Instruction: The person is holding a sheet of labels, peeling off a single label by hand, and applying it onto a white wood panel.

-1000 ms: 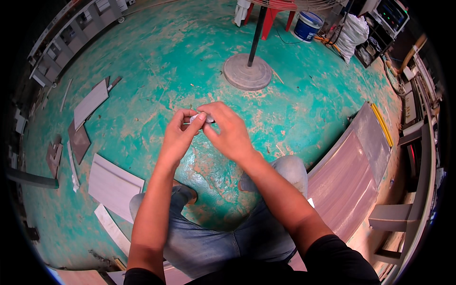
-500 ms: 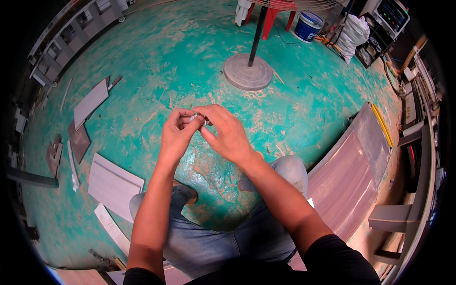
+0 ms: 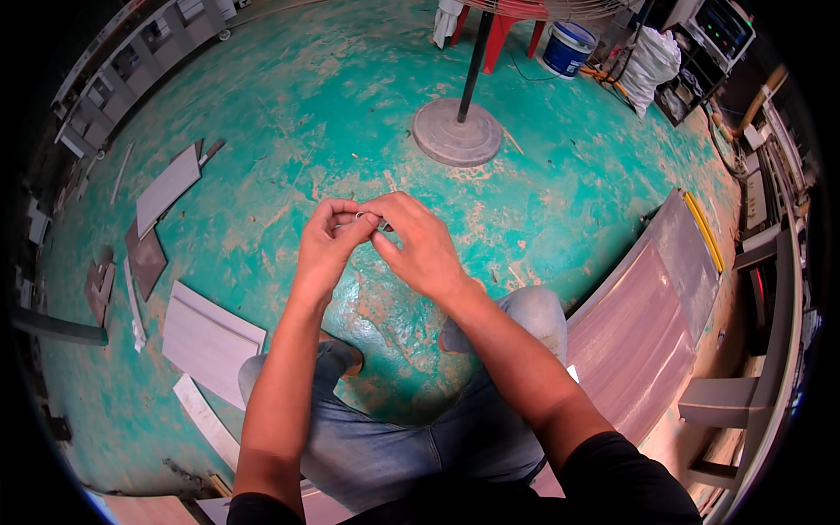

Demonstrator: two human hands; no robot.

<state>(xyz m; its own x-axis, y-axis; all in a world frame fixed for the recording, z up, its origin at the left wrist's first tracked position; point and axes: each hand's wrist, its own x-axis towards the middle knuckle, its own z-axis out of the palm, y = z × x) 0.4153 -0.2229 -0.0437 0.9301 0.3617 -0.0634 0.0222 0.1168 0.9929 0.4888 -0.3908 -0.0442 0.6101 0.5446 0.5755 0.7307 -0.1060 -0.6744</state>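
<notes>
In front of me, above the green floor, both hands meet at the fingertips. My left hand [image 3: 330,241] is closed, its thumb and fingers pinching a small pale, ring-like thing [image 3: 360,215]. My right hand [image 3: 416,242] comes at it from the other side, also closed, with thumb and index finger against the same small thing. Fingers cover most of it, so its exact kind does not show. Below the hands are my knees in blue jeans [image 3: 376,446].
A fan's round base [image 3: 457,132] stands ahead. Loose grey boards [image 3: 208,337] lie to the left, and a large brown panel [image 3: 634,341] to the right. Farther off are a blue bucket [image 3: 569,49], a red stool [image 3: 495,39] and a white sack [image 3: 652,66].
The small pale thing has turned between my fingertips and less of it shows now. My fingers have closed in slightly; the arms have stayed in place.
</notes>
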